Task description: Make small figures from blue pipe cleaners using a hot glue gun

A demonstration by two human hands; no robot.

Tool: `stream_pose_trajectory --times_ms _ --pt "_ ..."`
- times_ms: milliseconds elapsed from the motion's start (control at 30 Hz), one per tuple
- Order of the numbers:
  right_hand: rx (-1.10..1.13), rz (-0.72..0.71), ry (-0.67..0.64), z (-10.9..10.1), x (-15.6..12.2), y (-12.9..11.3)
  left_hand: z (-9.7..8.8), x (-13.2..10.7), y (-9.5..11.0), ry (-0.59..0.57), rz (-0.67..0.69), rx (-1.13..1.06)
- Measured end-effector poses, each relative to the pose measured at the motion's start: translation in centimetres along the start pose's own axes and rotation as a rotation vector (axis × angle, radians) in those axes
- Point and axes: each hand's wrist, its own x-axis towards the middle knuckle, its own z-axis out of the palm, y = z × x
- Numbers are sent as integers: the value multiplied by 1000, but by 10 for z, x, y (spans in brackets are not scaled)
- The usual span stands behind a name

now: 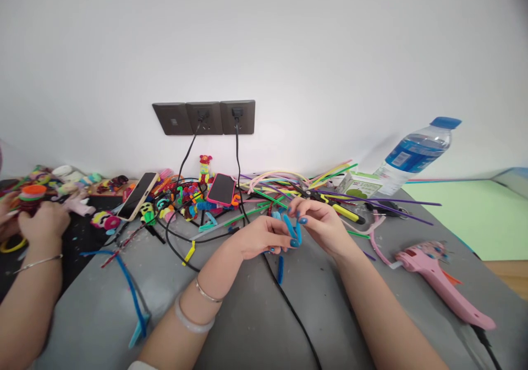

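Between my two hands is a bent blue pipe cleaner (292, 228), folded into a narrow loop. My left hand (264, 236) pinches its lower end between thumb and fingers. From the right, my right hand (318, 222) grips its upper part with the fingertips. On the grey table just below lies a short dark-blue pipe cleaner piece (281, 270). Farther left rests a long bent blue pipe cleaner (131, 287) with a light-blue end. Behind my hands, pliers with yellow-and-black handles (340, 209) lie among loose pipe cleaners.
A pink glue gun (447, 290) lies at the right, near a water bottle (416, 153) and a green-white box (359, 185). Two phones (139, 195) and several small fuzzy figures lie along the wall. Black cords (284, 298) cross the table. Another person's hands (43, 224) work at the far left.
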Motion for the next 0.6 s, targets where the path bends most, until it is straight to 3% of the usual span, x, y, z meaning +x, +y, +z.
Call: stream_pose_trajectory --times_ms 167,400,600 --pt "-20 86 -180 -2 -3 -6 0 -4 2 -97 -101 121" --pt "-16 94 -157 -1 -3 -7 -7 -8 8 -134 -136 154" --pt "4 115 -240 2 -4 -7 -10 -8 8 -183 -163 196"
